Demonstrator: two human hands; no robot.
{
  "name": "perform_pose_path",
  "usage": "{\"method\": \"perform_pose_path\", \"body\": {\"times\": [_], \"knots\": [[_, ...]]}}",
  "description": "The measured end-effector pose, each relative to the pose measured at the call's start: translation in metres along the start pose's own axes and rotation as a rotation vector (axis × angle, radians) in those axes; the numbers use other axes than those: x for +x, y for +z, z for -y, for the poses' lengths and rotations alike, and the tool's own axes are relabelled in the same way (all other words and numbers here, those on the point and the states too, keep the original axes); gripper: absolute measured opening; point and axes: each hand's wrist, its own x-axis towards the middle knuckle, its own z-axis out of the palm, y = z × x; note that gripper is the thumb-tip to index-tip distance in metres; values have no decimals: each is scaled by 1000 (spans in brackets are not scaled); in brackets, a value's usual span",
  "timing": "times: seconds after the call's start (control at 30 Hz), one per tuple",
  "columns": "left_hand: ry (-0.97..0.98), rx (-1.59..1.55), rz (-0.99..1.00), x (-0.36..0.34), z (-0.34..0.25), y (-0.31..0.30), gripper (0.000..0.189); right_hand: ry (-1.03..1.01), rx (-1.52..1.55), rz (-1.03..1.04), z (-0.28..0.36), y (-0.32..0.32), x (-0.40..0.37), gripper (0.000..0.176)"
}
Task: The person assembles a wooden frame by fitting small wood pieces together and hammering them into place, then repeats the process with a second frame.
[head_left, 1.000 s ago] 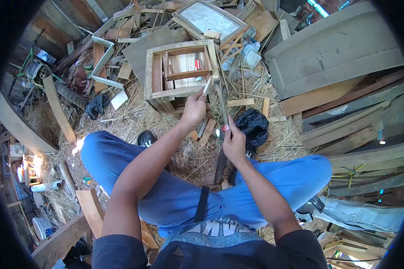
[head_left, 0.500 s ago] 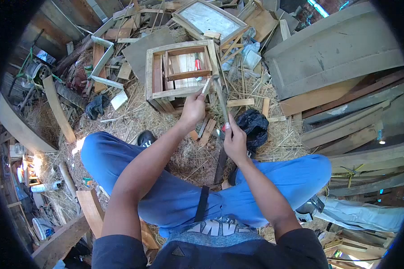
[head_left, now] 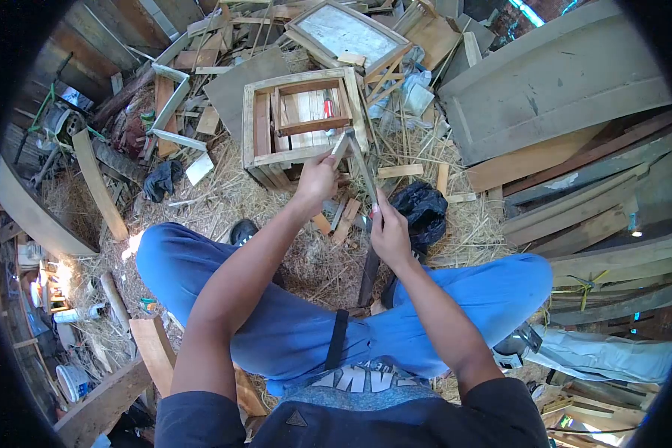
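My left hand (head_left: 317, 179) is closed round a thin light wooden strip (head_left: 339, 149) at the near edge of a wooden frame box (head_left: 291, 155). In my right hand (head_left: 390, 231) is a hammer (head_left: 364, 168), gripped by its handle. The hammer's head is up at the box's near right corner, close to the strip's upper end; whether they touch I cannot tell. A smaller brown wooden frame (head_left: 313, 125) lies inside the box, with a red-handled tool (head_left: 328, 109) in it.
A black plastic bag (head_left: 420, 216) lies right of my right hand, near small wood offcuts (head_left: 400, 171). Large grey panels (head_left: 560, 89) lean at the right. Wood scraps and a framed pane (head_left: 347, 33) are behind the box. Straw covers the ground.
The hammer's head has moved slightly left, toward the strip. My left hand has shifted a little left and the strip is tilted more.
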Motion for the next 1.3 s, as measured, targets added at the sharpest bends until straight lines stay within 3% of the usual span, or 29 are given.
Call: {"method": "perform_pose_path", "body": {"times": [0.07, 0.13, 0.27, 0.37, 0.47, 0.53, 0.63, 1.07, 1.17, 1.3], "knots": [[-15, -8, 2, -1, -3, -2, 36, 111, -34, 40, -1, 0, 3, 47], [-57, -71, 31, 0, -7, -10, 34, -77, 22, -127, -4, 0, 4, 44], [-186, -171, 127, 7, -16, -32, 30, -111, 23, -146, -3, -2, 6, 43], [-237, -329, 315, 14, -15, -47, 28, -60, 18, -75, 0, -4, 1, 44], [-258, -371, 327, 15, -14, -50, 27, -12, 30, -21, 7, -3, 0, 46], [-262, -359, 315, 13, -15, -50, 26, -288, -7, -137, 5, 0, 3, 48], [-270, -371, 333, 14, -13, -51, 24, -106, -115, -9, -1, 3, 5, 50], [-333, -463, 347, 20, -8, -57, 21, -125, -242, 36, 12, -3, 1, 47], [-324, -464, 364, 21, -5, -59, 24, -18, -217, 44, 10, -2, 6, 47], [-298, -371, 291, 19, -9, -58, 27, -197, -83, -110, 0, 4, 11, 46]]}}
